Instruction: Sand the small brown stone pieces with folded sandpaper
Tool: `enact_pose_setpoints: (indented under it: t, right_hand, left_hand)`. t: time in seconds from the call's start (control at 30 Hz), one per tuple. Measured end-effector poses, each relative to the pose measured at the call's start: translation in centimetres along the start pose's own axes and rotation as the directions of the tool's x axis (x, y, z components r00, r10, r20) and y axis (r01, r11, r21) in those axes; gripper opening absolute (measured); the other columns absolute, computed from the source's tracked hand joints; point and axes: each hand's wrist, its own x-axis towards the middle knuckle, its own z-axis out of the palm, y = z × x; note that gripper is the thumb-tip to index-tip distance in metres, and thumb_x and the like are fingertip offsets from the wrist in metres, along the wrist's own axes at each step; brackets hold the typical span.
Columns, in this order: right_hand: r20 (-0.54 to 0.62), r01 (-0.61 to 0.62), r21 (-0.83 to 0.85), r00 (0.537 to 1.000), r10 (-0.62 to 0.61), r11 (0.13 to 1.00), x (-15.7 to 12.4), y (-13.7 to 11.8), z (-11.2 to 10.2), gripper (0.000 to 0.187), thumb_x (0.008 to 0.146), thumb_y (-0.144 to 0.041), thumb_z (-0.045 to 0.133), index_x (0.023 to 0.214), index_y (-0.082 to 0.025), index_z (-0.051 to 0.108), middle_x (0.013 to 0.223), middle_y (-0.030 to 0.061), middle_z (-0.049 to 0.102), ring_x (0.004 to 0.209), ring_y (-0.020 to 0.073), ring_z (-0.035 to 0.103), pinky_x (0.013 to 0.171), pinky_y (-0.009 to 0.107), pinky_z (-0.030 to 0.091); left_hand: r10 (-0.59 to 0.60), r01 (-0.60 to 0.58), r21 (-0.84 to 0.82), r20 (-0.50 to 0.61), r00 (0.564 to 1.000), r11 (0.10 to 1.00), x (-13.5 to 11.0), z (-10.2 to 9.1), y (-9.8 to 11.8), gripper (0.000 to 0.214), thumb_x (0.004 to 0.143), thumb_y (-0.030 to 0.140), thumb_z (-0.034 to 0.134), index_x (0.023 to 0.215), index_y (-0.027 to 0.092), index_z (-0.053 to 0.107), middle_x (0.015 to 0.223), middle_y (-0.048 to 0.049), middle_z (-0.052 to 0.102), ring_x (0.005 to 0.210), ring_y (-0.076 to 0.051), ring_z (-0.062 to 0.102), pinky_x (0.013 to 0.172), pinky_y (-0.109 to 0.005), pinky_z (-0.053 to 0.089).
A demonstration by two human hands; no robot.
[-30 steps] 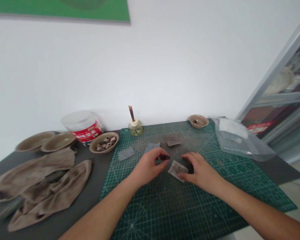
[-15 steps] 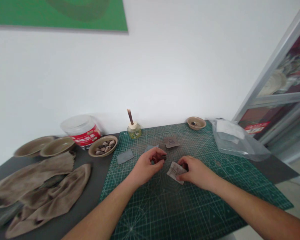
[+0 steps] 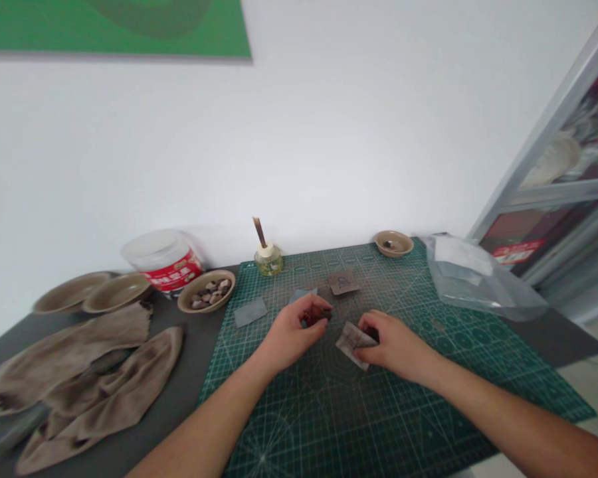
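Over the green cutting mat (image 3: 289,411), my left hand (image 3: 292,332) pinches a small dark piece (image 3: 327,315), probably a stone; the fingers cover most of it. My right hand (image 3: 391,342) grips a creased, greyish square of what looks like sandpaper (image 3: 349,344) between thumb and fingers. A small gap separates the two hands. Just beyond them lies a brownish square with a handwritten mark (image 3: 343,282). One blue-grey sheet (image 3: 303,294) is partly hidden behind my left hand, and another grey sheet (image 3: 250,312) lies farther left.
A bowl of dark and pale stones (image 3: 206,292) stands left of the mat, near a red-labelled plastic tub (image 3: 172,269), two bowls (image 3: 70,295) and brown cloths (image 3: 109,392). At the back are a reed diffuser (image 3: 268,260) and a small bowl (image 3: 393,244). A clear bag (image 3: 478,282) lies right.
The sandpaper in my right hand has tilted and folded up a little, and that hand has shifted slightly. My left hand stays almost still. The view has moved slightly.
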Motion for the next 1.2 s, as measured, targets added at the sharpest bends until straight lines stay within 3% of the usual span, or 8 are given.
enact_pose_setpoints:
  t: [0.33, 0.53, 0.73, 0.83, 1.0, 1.13, 1.2]
  right_hand:
    - [0.067, 0.024, 0.044, 0.997, -0.027, 0.999, -0.3, -0.7, -0.1, 0.010, 0.075, -0.025, 0.069, 0.079, -0.020, 0.062, 0.067, -0.0050, 0.061, 0.062, 0.0126, 0.055, 0.055, 0.024, 0.029]
    - [0.096, 0.209, -0.035, 0.974, -0.205, 0.977, 2.1, -2.6, -2.3, 0.009, 0.080, -0.029, 0.065, 0.078, -0.020, 0.064, 0.067, -0.0040, 0.061, 0.062, 0.0126, 0.054, 0.055, 0.024, 0.029]
    - [0.240, 0.415, -0.114, 0.893, -0.381, 0.903, 4.6, -2.3, -1.9, 0.011, 0.070, -0.020, 0.070, 0.080, -0.019, 0.067, 0.078, 0.0000, 0.067, 0.072, 0.0167, 0.058, 0.063, 0.026, 0.033]
    - [0.214, 0.412, -0.106, 0.898, -0.384, 0.905, 4.7, -1.9, -1.7, 0.005, 0.077, -0.023, 0.065, 0.079, -0.019, 0.067, 0.075, -0.0003, 0.066, 0.068, 0.0153, 0.057, 0.062, 0.026, 0.033]
    - [0.148, 0.429, -0.055, 0.897, -0.418, 0.902, 4.3, -1.7, -1.6, 0.018, 0.071, -0.022, 0.071, 0.089, -0.020, 0.067, 0.086, 0.0004, 0.068, 0.078, 0.0168, 0.059, 0.070, 0.026, 0.037]
    - [0.063, 0.393, -0.024, 0.918, -0.391, 0.919, 4.2, -1.5, -1.3, 0.006, 0.078, -0.021, 0.065, 0.083, -0.019, 0.066, 0.078, -0.0001, 0.066, 0.073, 0.0148, 0.057, 0.067, 0.025, 0.037]
    - [0.045, 0.391, 0.019, 0.919, -0.391, 0.920, 4.2, -1.4, -1.0, 0.012, 0.076, -0.021, 0.068, 0.087, -0.020, 0.066, 0.081, -0.0005, 0.066, 0.073, 0.0142, 0.057, 0.067, 0.024, 0.038]
  left_hand:
    - [0.004, -0.004, -0.007, -0.015, 1.000, 1.000, 0.0, 0.0, 0.0, 0.021, 0.080, 0.014, 0.059, 0.101, 0.018, 0.062, 0.075, 0.0024, 0.056, 0.070, -0.012, 0.052, 0.065, -0.024, 0.040]
    - [0.001, -0.003, -0.009, -0.147, 0.989, 1.000, 0.0, -0.6, 0.3, 0.019, 0.080, 0.015, 0.059, 0.099, 0.017, 0.063, 0.074, 0.0022, 0.055, 0.069, -0.012, 0.052, 0.065, -0.023, 0.041]
    - [-0.011, 0.016, 0.017, -0.228, 0.974, 1.000, 0.1, -1.1, 0.3, 0.018, 0.079, 0.014, 0.058, 0.096, 0.017, 0.064, 0.071, 0.0032, 0.052, 0.067, -0.012, 0.049, 0.064, -0.023, 0.039]
    - [-0.013, 0.021, 0.034, -0.226, 0.974, 0.999, 0.0, -1.2, 0.3, 0.018, 0.080, 0.016, 0.058, 0.097, 0.017, 0.064, 0.071, 0.0030, 0.051, 0.068, -0.013, 0.049, 0.064, -0.024, 0.039]
    - [-0.010, 0.023, 0.053, -0.227, 0.974, 0.998, 0.1, -1.3, 0.2, 0.016, 0.082, 0.017, 0.058, 0.098, 0.018, 0.063, 0.073, 0.0026, 0.052, 0.069, -0.013, 0.048, 0.066, -0.024, 0.039]
    - [-0.006, 0.022, 0.069, -0.228, 0.974, 0.997, 0.3, -1.5, -0.2, 0.016, 0.083, 0.017, 0.058, 0.098, 0.018, 0.063, 0.072, 0.0032, 0.050, 0.068, -0.013, 0.048, 0.066, -0.024, 0.039]
    - [-0.006, 0.025, 0.076, -0.238, 0.971, 0.997, 0.3, -1.5, -0.3, 0.015, 0.083, 0.018, 0.058, 0.098, 0.018, 0.063, 0.072, 0.0031, 0.051, 0.068, -0.013, 0.048, 0.065, -0.024, 0.038]
